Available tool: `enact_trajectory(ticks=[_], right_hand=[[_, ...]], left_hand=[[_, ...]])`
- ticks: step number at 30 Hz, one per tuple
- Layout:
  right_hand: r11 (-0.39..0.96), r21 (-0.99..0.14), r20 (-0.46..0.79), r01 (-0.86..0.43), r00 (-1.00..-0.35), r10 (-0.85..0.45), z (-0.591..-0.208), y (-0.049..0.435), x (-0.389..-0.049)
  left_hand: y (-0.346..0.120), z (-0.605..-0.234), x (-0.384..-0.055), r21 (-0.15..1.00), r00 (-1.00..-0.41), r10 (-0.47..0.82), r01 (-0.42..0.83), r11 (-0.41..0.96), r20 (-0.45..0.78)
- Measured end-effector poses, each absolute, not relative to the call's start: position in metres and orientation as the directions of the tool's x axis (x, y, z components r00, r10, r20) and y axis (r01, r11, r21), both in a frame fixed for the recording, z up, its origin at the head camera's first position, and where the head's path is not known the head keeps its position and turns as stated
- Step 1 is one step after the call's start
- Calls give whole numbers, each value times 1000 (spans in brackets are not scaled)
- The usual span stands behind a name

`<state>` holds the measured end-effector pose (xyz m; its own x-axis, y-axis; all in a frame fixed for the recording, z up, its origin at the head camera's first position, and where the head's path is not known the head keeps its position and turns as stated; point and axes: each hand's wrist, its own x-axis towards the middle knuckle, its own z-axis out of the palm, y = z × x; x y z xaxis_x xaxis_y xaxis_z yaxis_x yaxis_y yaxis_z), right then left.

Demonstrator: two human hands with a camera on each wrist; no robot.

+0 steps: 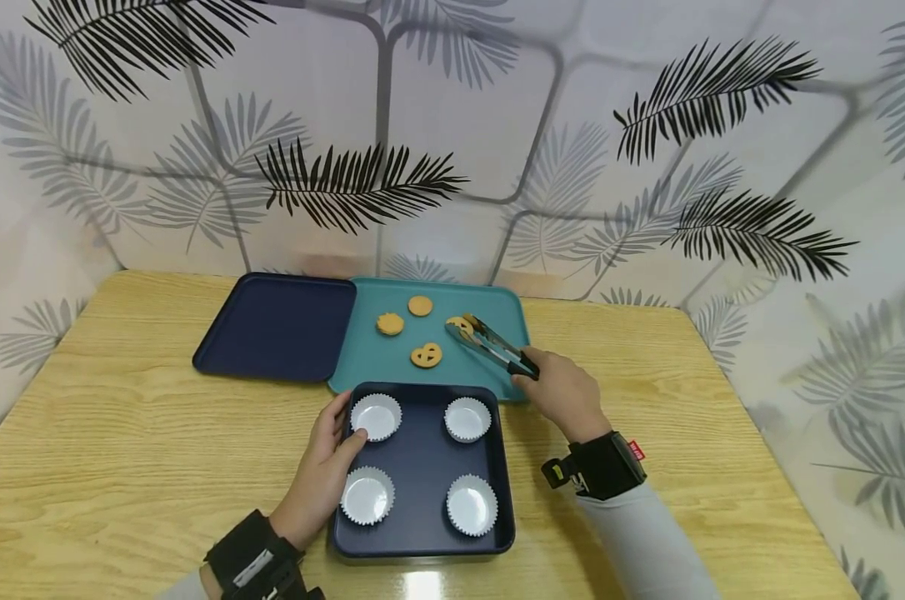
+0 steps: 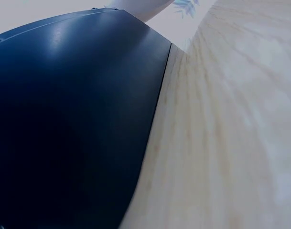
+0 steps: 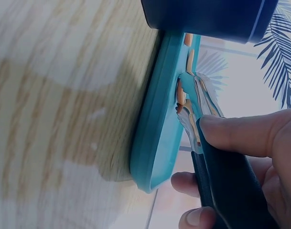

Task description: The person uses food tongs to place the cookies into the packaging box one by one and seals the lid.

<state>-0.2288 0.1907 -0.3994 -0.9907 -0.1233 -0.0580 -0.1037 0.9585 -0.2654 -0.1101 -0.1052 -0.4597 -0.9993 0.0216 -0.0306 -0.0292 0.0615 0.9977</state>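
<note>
My right hand (image 1: 565, 392) grips black-handled metal tongs (image 3: 221, 176), thumb on one arm and fingers on the other. In the head view the tong tips straddle a cookie (image 1: 461, 324) on the teal tray (image 1: 377, 367); whether they touch it I cannot tell. Three more cookies lie on that tray: a pretzel-shaped one (image 1: 426, 356), a round one (image 1: 420, 306) and a scallop-edged one (image 1: 389, 324). With thumb over the rim and fingers outside, my left hand (image 1: 323, 462) holds the left side of a deep navy baking pan (image 1: 422, 475). White fluted paper cups (image 1: 472, 505) sit in its corners.
A flat navy tray (image 1: 276, 325) lies at the back left, its right edge against the teal tray. The pan stands just in front of the teal tray. All rest on a wooden table (image 1: 160, 467), with a leaf-patterned cloth (image 1: 467, 125) hanging behind.
</note>
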Motion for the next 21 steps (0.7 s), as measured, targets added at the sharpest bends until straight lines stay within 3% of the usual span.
enact_trajectory(ticks=[13, 21], right_hand=[[958, -268, -44, -105, -992, -121, -396, 194, -225], [938, -314, 34, -148, -989, -145, -380, 196, -210]], left_hand=[[-105, -458, -110, 999, -999, 34, -12, 35, -13], [-105, -457, -110, 1000, -999, 34, -9, 30, -10]])
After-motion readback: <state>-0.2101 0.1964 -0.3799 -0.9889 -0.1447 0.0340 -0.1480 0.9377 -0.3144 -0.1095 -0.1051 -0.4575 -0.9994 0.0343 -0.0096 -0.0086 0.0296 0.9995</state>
